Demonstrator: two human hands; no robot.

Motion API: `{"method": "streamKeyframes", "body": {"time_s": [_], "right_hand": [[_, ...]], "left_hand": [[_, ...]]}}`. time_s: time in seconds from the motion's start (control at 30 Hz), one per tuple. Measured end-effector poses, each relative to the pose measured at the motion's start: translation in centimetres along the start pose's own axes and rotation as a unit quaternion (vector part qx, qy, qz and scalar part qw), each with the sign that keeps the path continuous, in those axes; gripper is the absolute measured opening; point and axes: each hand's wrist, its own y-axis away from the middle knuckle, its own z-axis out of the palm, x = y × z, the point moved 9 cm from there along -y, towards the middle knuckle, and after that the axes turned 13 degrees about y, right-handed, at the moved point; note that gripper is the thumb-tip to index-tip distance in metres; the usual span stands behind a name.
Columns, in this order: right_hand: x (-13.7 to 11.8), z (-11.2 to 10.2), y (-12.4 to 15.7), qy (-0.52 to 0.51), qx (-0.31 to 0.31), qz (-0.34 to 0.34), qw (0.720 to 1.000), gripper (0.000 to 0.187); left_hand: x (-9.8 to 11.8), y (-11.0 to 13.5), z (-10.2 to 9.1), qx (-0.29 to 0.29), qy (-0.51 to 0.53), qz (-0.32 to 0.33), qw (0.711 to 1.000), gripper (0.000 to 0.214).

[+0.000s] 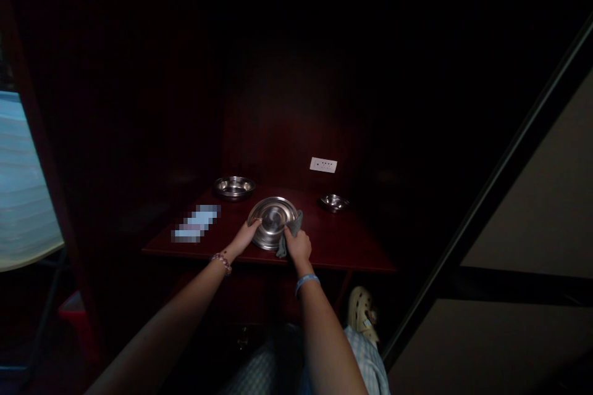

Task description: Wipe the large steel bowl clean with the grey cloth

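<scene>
A round shiny metal bowl point(273, 217) is tilted toward me above the dark red desk top point(343, 247). My left hand point(244, 236) grips its left rim, the thumb lying over the edge. At the right rim my right hand point(299, 244) is closed on a grey cloth point(282, 248), pressing it against the bowl. Part of the cloth sticks up behind the fingers. Farther back on the left sits a second metal bowl point(234, 187). A smaller metal bowl point(334, 202) rests back on the right.
A blurred-out pale object point(197, 223) lies on the desk's left side. A white socket panel point(323, 165) is on the back wall. Dark panels rise on both sides. A red bin point(79, 321) stands low at left, and my clog-shod foot point(362, 311) shows below the right side.
</scene>
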Motion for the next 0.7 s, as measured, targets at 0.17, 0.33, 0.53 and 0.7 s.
{"method": "streamKeyframes", "body": {"time_s": [0.17, 0.33, 0.53, 0.7], "right_hand": [[0.14, 0.13, -0.09, 0.003, 0.001, 0.009, 1.0, 0.051], [0.06, 0.16, -0.1, 0.001, 0.001, 0.006, 1.0, 0.051], [0.1, 0.14, -0.13, 0.009, -0.001, 0.009, 1.0, 0.052], [0.03, 0.08, -0.17, 0.009, 0.004, 0.002, 1.0, 0.05]], "left_hand": [[0.41, 0.15, 0.17, -0.003, -0.011, 0.007, 1.0, 0.036], [0.22, 0.04, 0.07, 0.0, -0.004, 0.003, 1.0, 0.036], [0.33, 0.16, 0.1, 0.004, -0.002, -0.001, 1.0, 0.034], [0.88, 0.55, 0.47, -0.002, -0.003, 0.004, 1.0, 0.034]]}}
